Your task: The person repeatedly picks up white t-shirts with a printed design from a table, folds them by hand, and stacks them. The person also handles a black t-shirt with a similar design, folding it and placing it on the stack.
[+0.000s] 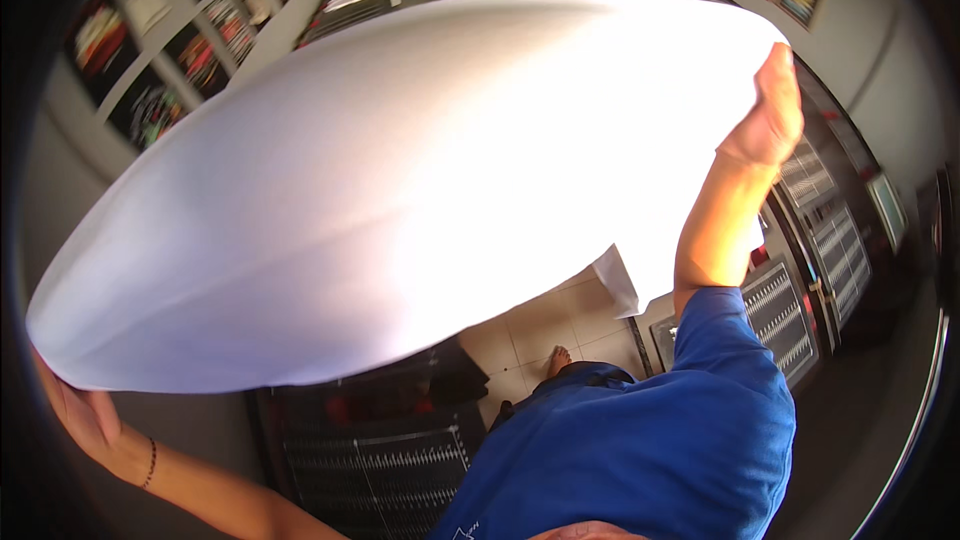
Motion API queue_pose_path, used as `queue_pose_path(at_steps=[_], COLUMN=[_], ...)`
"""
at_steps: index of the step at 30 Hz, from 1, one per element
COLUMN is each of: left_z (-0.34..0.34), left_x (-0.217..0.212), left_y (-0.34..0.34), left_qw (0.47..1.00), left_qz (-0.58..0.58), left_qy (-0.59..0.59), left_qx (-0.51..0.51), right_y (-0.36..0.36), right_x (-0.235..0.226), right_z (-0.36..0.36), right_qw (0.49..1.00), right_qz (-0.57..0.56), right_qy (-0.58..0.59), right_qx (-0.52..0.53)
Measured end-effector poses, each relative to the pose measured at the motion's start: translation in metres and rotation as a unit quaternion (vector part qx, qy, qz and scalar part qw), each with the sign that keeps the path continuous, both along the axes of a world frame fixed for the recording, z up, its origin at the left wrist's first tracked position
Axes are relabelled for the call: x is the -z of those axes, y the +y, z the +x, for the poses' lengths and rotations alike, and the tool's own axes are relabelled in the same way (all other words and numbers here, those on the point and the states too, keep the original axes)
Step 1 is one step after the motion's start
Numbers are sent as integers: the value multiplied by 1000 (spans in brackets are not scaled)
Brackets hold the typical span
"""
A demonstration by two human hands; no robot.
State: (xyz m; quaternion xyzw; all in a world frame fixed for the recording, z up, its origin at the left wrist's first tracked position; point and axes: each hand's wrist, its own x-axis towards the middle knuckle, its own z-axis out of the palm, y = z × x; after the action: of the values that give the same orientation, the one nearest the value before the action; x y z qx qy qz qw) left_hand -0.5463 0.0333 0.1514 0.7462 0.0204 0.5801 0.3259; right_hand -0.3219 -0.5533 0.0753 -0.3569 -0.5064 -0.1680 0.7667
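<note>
Centrally, a broad white sheet (420,200) was spread in the air between two raised hands, above the tiled floor (540,325), and spanned most of the view. Its surface bowed smoothly and bore one faint crease; a loose flap (618,280) hung from the near edge toward the right. Whether it was cloth or paper could not be settled, strong light having washed out the texture. To judge by its curve and hang, the material was light and limp, prone to sagging or creasing rather than breaking, and best taken at opposite ends and kept in gentle tension.

At the lower left end, the left hand (88,415) had the corner pinched, its fingers closed on the margin and partly hidden by the sheet. At the upper right end, the right hand (770,115) gripped the far corner, fingers drawn together along the edge; blur and glare obscured the exact position of the tips.

Farther out lay a dark bracelet (152,462) on the left wrist, the wearer's blue T-shirt (640,440), and a bare foot (559,360) on the tiles. Dark panels with white rows of marks (380,450) stood beside the body, and colourful pictures (195,60) covered the left wall.
</note>
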Motion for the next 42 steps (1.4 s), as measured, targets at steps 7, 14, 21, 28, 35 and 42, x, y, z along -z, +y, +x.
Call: queue_pose_path(at_steps=[7,14,21,28,35,42], left_z=[339,543,601,639,674,686], left_x=[-6,83,64,134,363,546], left_y=[-247,-535,-691,-643,-580,-507], left_qw=[716,553,425,345,294,219], left_qz=[-244,-228,-219,-208,-109,-126], left_qy=[259,377,335,429,607,723], left_qx=[601,708,812,809,731,643], right_y=[-194,-302,-359,-219,-102,-37], right_x=[15,52,-4,37,247,419], right_z=[-59,-74,-94,-66,-59,-64], right_qw=[852,693,671,530,405,355], right_qz=[-60,50,71,137,290,382], right_qy=[79,420,317,422,633,698], right_qx=[514,584,667,723,593,490])
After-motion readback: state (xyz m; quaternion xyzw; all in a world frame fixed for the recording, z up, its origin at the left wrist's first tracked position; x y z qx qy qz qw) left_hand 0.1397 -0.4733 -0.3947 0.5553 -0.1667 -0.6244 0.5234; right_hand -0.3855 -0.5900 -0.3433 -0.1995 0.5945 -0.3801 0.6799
